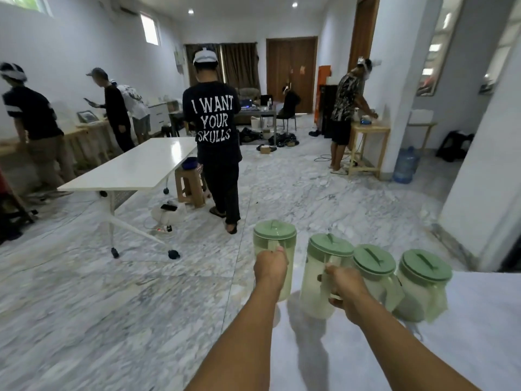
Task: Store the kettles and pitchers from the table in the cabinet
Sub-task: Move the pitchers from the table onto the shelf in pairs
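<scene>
Left hand (pixel 270 262) gripping leftmost green-lidded translucent plastic pitcher (pixel 275 255) past white table's (pixel 465 334) left edge; right hand (pixel 342 286) clasping neighbouring pitcher's (pixel 324 275) handle.

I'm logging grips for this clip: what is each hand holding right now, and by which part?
The left hand grips the leftmost pitcher by its handle. The right hand grips the second pitcher by its handle too.

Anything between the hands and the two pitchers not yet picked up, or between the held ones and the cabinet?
Both hands are occupied: left hand grips the leftmost pitcher, right hand the second pitcher. The third pitcher and fourth pitcher stand on the white table, unobstructed. The cabinet isn't in view, so that path can't be judged.
</scene>
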Action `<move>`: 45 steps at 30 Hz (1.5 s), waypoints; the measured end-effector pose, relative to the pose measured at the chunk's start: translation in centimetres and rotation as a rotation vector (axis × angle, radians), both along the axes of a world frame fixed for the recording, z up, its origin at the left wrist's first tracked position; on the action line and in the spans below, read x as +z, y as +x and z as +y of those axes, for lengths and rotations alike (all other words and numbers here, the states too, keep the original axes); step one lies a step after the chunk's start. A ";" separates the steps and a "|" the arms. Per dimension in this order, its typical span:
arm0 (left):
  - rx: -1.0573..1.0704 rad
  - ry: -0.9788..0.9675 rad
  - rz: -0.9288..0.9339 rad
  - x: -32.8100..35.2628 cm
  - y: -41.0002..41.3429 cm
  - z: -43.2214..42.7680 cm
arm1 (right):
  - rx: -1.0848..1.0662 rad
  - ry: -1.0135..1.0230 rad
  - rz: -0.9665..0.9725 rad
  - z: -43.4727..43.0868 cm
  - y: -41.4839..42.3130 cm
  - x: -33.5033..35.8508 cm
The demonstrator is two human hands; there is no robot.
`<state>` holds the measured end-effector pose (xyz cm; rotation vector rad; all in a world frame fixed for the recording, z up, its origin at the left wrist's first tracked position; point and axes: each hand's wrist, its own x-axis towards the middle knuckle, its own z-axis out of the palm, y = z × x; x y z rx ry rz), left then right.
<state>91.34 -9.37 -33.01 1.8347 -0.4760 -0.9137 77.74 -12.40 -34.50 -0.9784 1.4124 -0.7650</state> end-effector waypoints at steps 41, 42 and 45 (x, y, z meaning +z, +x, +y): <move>-1.329 -0.605 0.324 27.8 -80.1 36.1 | -1.398 -0.549 0.333 48.8 -74.2 25.8; -1.349 -0.608 0.319 27.8 -82.0 35.7 | -1.407 -0.557 0.329 48.5 -75.9 25.6; -1.366 -0.621 0.302 27.4 -87.2 33.5 | -1.428 -0.582 0.321 46.9 -81.0 25.1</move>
